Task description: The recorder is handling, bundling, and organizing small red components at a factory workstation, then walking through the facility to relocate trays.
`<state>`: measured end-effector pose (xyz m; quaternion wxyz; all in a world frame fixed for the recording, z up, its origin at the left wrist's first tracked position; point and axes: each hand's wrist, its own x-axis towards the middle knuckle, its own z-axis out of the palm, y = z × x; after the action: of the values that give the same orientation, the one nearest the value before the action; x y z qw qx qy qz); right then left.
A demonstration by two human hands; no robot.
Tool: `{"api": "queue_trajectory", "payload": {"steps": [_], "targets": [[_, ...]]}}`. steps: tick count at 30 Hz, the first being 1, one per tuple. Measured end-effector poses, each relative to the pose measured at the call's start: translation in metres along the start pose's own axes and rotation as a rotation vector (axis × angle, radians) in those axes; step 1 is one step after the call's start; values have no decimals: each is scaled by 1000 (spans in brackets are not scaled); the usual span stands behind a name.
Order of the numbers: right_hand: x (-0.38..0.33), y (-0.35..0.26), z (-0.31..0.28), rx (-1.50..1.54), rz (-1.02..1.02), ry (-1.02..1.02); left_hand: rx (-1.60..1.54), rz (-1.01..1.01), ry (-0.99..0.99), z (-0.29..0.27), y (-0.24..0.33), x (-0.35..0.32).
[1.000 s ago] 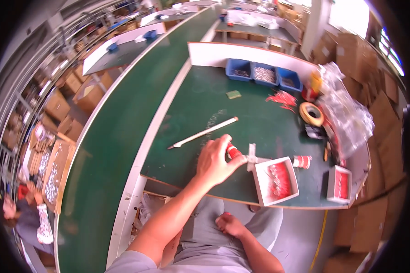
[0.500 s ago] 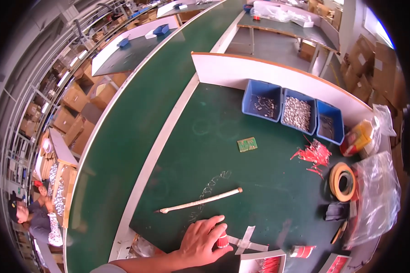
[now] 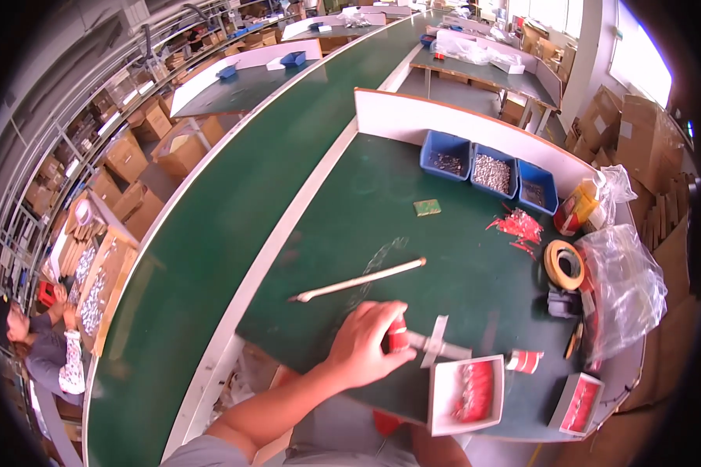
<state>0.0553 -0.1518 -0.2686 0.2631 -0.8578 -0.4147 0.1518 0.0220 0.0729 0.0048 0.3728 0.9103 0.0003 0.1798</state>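
The left hand [image 3: 364,342] is clenched around a small red cylindrical piece [image 3: 398,336] on the green worktable [image 3: 413,257], just left of the white open box of red parts [image 3: 467,393], nothing visibly put together yet; the right hand is out of sight.

Packaging-wise: two open white boxes with red contents sit at the bench's near edge, one square box [image 3: 467,393] and a smaller box [image 3: 580,402] to its right. Brown cardboard cartons [image 3: 635,128] are stacked far right, with more cartons [image 3: 144,144] on the left shelving.
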Motion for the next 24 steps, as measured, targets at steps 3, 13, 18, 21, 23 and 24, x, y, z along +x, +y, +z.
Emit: {"api": "queue_trajectory", "payload": {"steps": [3,13,18,21,23,24], "targets": [[-39,-59,-17,102,33,6,-17,116,137,-2,-14,-8],[-183,-129,-53,-90,15,192,-9,63,120,14,-14,-16],[-179,-147,-57,-38,-46,235,-20,65,86,9,-17,-14],[-167,-176,-106,256,-51,-88,6,48,62,4,-15,-14],[-151,-216,-155,389,-217,-78,24,54,60,8,-14,-16],[-141,-235,-181,516,-397,-64,49,63,67,9,-14,-15]]}}
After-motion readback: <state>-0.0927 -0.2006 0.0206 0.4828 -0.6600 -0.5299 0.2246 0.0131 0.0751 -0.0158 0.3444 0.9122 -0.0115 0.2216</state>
